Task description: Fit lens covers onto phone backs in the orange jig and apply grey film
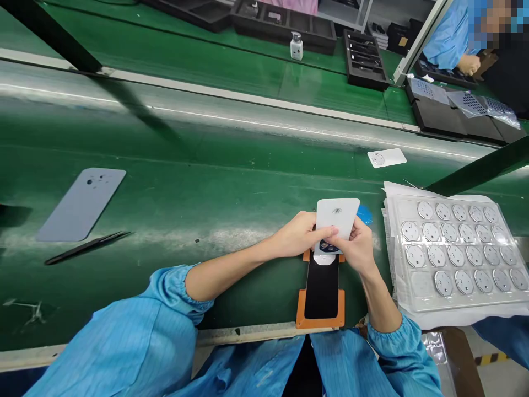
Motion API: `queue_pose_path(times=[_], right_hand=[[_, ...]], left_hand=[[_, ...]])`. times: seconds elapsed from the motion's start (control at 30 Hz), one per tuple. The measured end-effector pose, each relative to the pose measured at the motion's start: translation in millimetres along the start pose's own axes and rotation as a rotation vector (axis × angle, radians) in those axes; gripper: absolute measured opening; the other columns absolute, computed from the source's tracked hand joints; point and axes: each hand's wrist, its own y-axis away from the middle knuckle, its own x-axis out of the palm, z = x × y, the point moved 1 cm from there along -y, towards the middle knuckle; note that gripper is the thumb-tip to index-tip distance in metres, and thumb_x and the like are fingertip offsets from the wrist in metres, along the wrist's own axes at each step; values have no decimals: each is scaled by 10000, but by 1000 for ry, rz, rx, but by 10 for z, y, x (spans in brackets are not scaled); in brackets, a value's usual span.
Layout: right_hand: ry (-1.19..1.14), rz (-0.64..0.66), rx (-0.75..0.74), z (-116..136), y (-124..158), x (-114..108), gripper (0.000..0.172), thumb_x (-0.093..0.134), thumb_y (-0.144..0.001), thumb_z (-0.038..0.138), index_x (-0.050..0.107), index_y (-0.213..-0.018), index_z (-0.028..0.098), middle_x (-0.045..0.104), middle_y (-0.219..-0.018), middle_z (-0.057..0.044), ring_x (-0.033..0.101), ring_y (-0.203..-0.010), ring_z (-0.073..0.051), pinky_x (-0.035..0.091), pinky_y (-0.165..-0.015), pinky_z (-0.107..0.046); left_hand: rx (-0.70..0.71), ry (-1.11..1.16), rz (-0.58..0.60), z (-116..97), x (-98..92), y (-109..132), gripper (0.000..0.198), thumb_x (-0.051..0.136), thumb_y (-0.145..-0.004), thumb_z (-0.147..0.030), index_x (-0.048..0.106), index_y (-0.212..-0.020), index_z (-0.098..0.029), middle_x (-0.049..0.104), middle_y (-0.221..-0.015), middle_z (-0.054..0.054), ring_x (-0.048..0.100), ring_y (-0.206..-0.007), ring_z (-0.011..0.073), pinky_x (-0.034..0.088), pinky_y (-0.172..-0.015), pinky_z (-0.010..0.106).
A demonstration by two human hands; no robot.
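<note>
- Because the white panel (338, 218) looks thin and smooth, light, even pressure from both sides would suit it best; the thumbs should keep clear of the dark round features (328, 246) at its near end, and edge holds would leave fewer smudges.
- Left grip (306, 234): closed on the panel's left side, thumb laid across the face, other fingers mostly hidden behind.
- Right grip (359, 248): closed on the right side, thumb pressed to the face just beside the left one, fingers curled at the edge.
- The panel is over the far part of an orange fixture (301, 310) with a black pad (322, 292); whether they touch, I cannot tell. A rounded white piece (324, 259) shows below the panel's near edge.
- Just beyond the right grip, a blue object (364, 214) lies on the green desk (231, 204).
- Farther right, a clear tray (422, 284) carries round discs.
- Well to the left, black tweezers (86, 248) lie near a blue-grey panel (82, 204).
</note>
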Motion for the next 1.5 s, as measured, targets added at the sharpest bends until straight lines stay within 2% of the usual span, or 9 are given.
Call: queue_pose_path(times=[0.1, 0.2, 0.3, 0.4, 0.6, 0.87, 1.13, 1.3, 1.5], right_hand=[[214, -99, -102, -5, -2, 36, 436, 857, -700, 398, 635, -1030, 217, 741, -933, -28, 698, -802, -211, 584, -687, -328], [479, -329, -458, 75, -6, 3, 471, 836, -745, 400, 600, -1118, 232, 705, -1062, -64, 681, -991, -244, 579, -867, -406], [620, -469, -709, 160, 11, -27, 220, 752, -856, 322, 619, -1014, 244, 692, -967, -56, 678, -948, -231, 572, -861, -413], [596, -347, -669, 172, 23, -12, 34, 656, -939, 272, 643, -922, 246, 707, -891, -41, 690, -865, -206, 574, -801, -375], [540, -313, -567, 118, 27, 8, 89, 638, -951, 301, 686, -904, 242, 744, -907, -44, 700, -873, -206, 578, -795, -371], [466, -286, -519, 92, 38, -12, 104, 617, -958, 292, 692, -901, 248, 751, -919, -40, 702, -864, -201, 575, -803, -364], [388, -281, -511, 63, 30, -8, 70, 622, -910, 250, 688, -902, 226, 742, -919, -46, 694, -852, -201, 576, -758, -353], [363, -272, -526, 92, 33, -29, 82, 605, -862, 181, 678, -876, 215, 717, -864, -25, 667, -800, -185, 545, -733, -335], [392, -346, -507, 103, 12, -17, 125, 625, -840, 162, 617, -726, 213, 669, -746, 9, 617, -706, -151, 497, -677, -294]], left_hand=[[-21, 26, -9, 4, -33, -31, 339, 649, -886, -460, 735, -818, -139, 730, -736, 51, 652, -535, 155, 498, -494, 236], [18, 207, -117, 40, -72, -90, 380, 689, -872, -502, 756, -903, -130, 749, -782, 74, 712, -664, 183, 586, -637, 269], [118, 438, -262, 62, -27, -107, 509, 705, -845, -599, 742, -1071, -145, 764, -1011, 99, 741, -876, 222, 634, -819, 344], [176, 475, -279, 66, 97, -68, 587, 645, -865, -672, 747, -1092, -141, 753, -1083, 108, 730, -987, 253, 627, -904, 381], [370, 154, -292, 88, 218, 24, 468, 565, -966, -580, 769, -1157, -204, 722, -1212, 106, 686, -1113, 249, 573, -986, 367], [528, 61, -282, 165, 234, 31, 357, 575, -1003, -415, 706, -1297, -262, 684, -1295, 95, 661, -1170, 222, 566, -1005, 356], [633, -142, -243, 265, 261, 57, 455, 522, -1019, -241, 541, -1474, -252, 582, -1412, 142, 600, -1275, 252, 534, -1043, 395], [686, -334, -251, 293, 297, 64, 555, 567, -1001, -269, 436, -1537, -219, 535, -1465, 179, 552, -1341, 287, 511, -1074, 431], [673, -211, -230, 295, 327, 62, 467, 453, -1037, -199, 487, -1502, -217, 569, -1461, 142, 580, -1329, 235, 519, -1093, 395]])
